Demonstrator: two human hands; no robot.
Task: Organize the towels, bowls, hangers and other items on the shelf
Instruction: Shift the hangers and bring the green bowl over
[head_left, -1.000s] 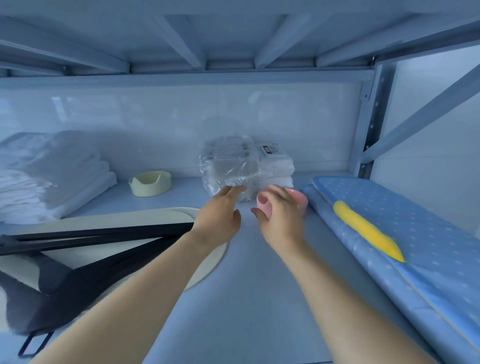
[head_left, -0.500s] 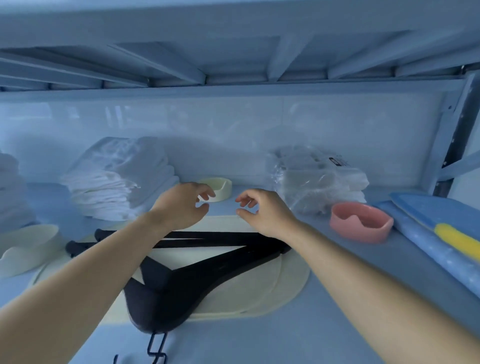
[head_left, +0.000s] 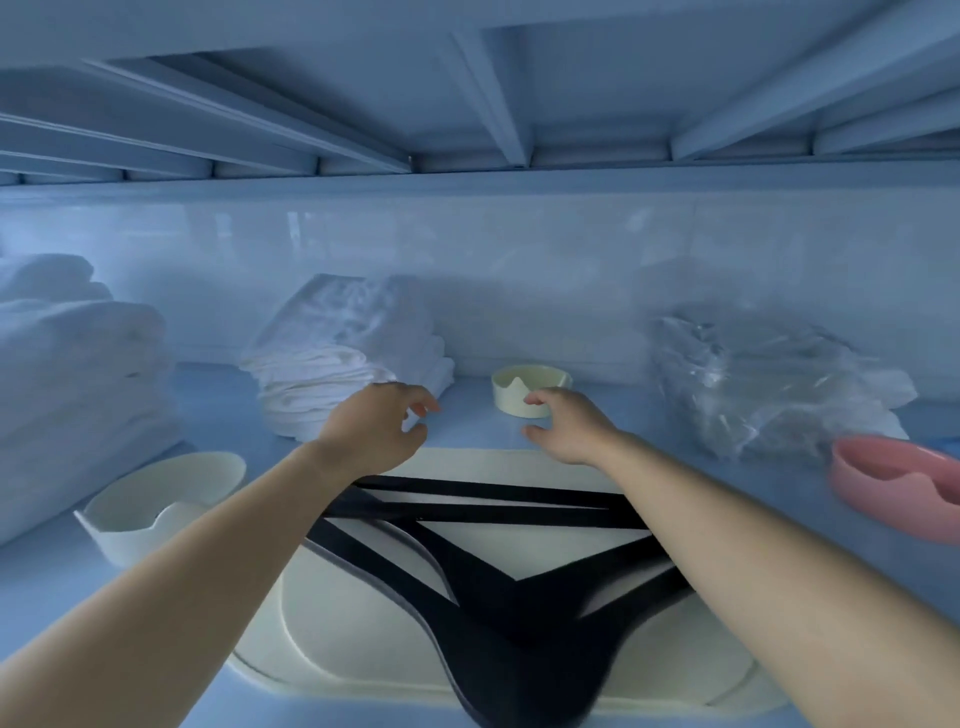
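Starting at the far left, a tall pile of folded white towels (head_left: 67, 374) sits against the back of the shelf (head_left: 753, 499). A large cream bowl (head_left: 156, 499) stands in front of it at the near edge, its notched rim facing the viewer. Further right a second, lower towel stack (head_left: 343, 358) lies at the back. The left hand (head_left: 376, 426) hovers just in front of that stack's right end, its fingers (head_left: 421, 402) loosely curled and holding nothing. Under both forearms black hangers (head_left: 493, 571) lie crossed on a cream mat (head_left: 363, 639), their long bars running left to right. The small cream bowl (head_left: 530, 395) stands at the far side, between the two hands and just beyond them. Being round it has no long axis, though a notch in its rim faces near-left. The right hand (head_left: 566, 431) is plainly the nearer one: its fingers (head_left: 537, 399) are spread and relaxed, gripping nothing. The forefinger tip is at the bowl's near wall and the thumb sits lower, so the bowl lies just ahead and slightly left of the grasp; whether skin touches it I cannot tell. A reach for this bowl looks to be the step in hand, and a short push forward should seat it. Further right stand a clear plastic-wrapped package (head_left: 769, 384) and, nearer, a pink bowl (head_left: 893, 483).
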